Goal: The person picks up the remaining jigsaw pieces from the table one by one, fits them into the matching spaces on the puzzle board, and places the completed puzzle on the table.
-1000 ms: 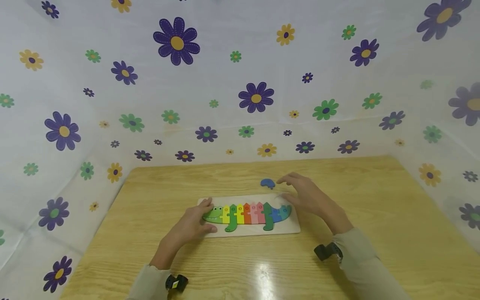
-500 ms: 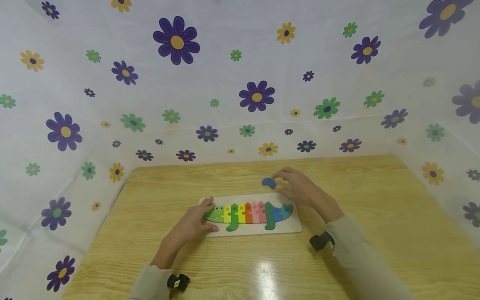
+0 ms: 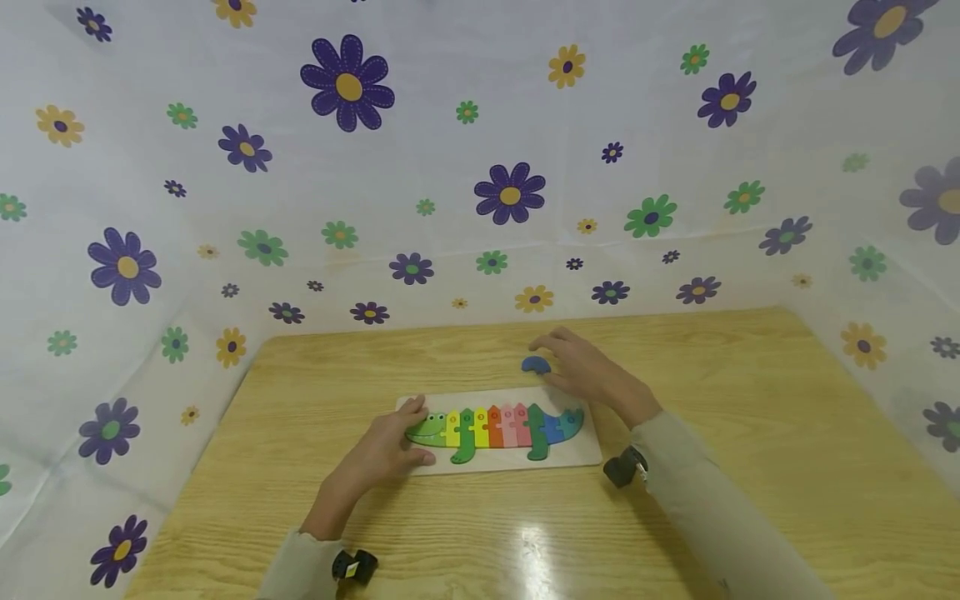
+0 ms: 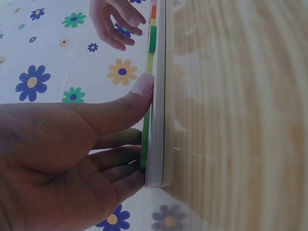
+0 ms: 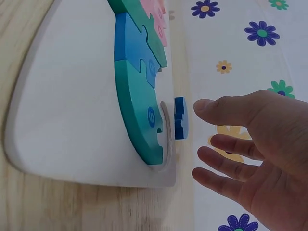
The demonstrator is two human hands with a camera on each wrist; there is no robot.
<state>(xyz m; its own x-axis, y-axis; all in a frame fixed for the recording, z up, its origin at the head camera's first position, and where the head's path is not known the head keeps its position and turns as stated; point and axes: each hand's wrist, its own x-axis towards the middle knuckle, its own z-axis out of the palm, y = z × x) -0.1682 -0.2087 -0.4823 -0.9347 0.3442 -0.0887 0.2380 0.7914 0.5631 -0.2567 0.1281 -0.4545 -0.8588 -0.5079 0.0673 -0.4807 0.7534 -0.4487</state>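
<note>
A wooden crocodile puzzle board [image 3: 577, 455] lies on the table, filled with coloured pieces from the green head [image 3: 427, 429] to the teal tail piece [image 5: 137, 113]. At its left end, my left hand [image 3: 381, 448] rests thumb and fingertips on the board's face, around the head. Behind the board a loose, curved blue puzzle piece [image 3: 535, 364] lies on the table. My right hand [image 3: 591, 371] hovers around that piece, fingers spread and reaching past it; in the right wrist view the thumb is just apart from it. A curved recess [image 5: 167, 139] shows beside the tail.
The wood-grain table [image 3: 465, 533] extends around the board on all sides. A white cloth with flower prints [image 3: 442, 167] hangs behind the table and at both sides. Black wrist cameras [image 3: 624, 467] sit below both cuffs.
My right hand has moved left and slightly farther back, from right of the blue puzzle piece to over and around it. The left hand stays on the board.
</note>
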